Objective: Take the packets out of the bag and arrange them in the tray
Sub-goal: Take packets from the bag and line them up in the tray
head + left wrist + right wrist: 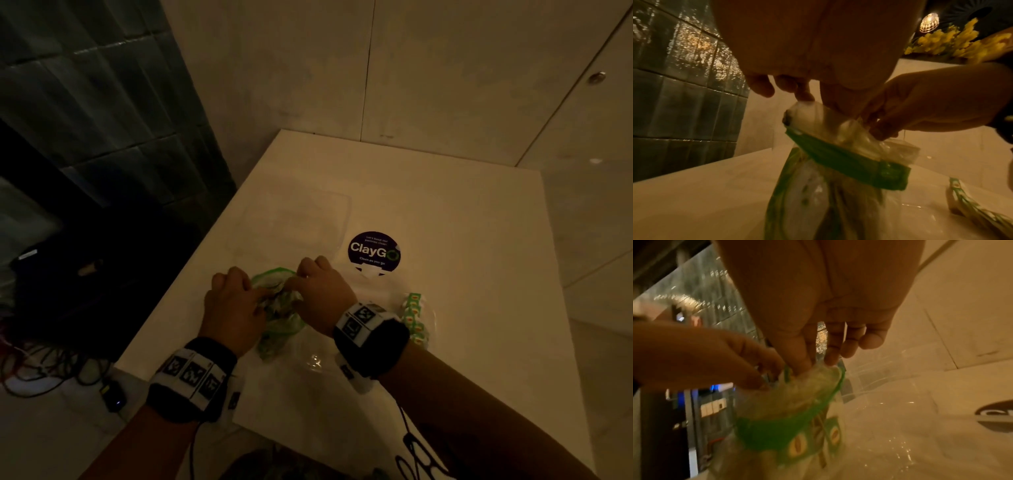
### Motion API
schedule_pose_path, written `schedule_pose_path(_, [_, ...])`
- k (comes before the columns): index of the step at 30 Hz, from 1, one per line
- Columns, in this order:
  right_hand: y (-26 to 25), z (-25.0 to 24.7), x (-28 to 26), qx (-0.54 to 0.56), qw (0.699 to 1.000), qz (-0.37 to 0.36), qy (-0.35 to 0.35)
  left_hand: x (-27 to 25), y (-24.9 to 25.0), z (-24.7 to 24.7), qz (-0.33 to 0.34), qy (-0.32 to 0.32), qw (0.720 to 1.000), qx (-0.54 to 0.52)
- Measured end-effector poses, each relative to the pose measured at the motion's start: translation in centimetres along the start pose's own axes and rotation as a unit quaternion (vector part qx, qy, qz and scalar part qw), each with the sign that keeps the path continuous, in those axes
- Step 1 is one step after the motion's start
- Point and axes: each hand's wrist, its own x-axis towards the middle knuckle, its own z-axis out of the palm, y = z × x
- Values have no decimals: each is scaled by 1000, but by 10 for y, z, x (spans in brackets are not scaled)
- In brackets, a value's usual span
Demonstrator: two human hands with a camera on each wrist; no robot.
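A clear zip bag (279,320) with a green rim stands on the white table (445,212), holding green packets (797,446) with yellow logos. My left hand (255,291) pinches the left side of the bag's mouth. Opposite it, my right hand (296,281) pinches the right side, thumb and fingers on the rim (836,379). The left wrist view shows both hands on the crumpled plastic above the green rim (849,162). A row of green packets (414,317) stands on edge in a clear tray (434,313) just right of my right wrist.
Beyond the bag lies a second clear rectangular tray or lid (344,219), hard to make out. A round dark "ClayGo" sticker (374,253) marks the table to its right. A tiled wall stands left, and cables lie on the floor (44,370).
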Motion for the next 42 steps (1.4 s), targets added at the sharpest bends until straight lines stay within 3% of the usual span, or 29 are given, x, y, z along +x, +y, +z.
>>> schedule_pose_path(4, [2,2,-1,-1,999,-16,41,7,7,-1,21,-78,996,30])
schedule_pose_path(7, [15,-15,-12,91,994,15,54,9,8,2,61,-98,993,26])
schedule_pose_path(13, [60,-51,-63,254,951,159,73,19,3,-3,117,-135,980,93])
schedule_pose_path(16, [86,-56,-99,291,926,235,56,24,3,-4,132,-106,983,77])
schedule_pose_path(22, [107,-23,-162,143,944,294,-37,26,5,-18,41,-69,990,-119])
schedule_pose_path(25, [98,-6,-176,73,945,307,-86,21,20,-25,9,-42,972,-232])
schedule_pose_path(30, [84,5,-176,4,944,311,-111,9,51,-22,-5,-50,927,-372])
schedule_pose_path(36, [81,11,-168,-10,934,328,-141,-2,78,-2,13,-129,907,-400])
schedule_pose_path(42, [90,13,-156,-68,927,328,-171,-9,97,12,37,-161,909,-383])
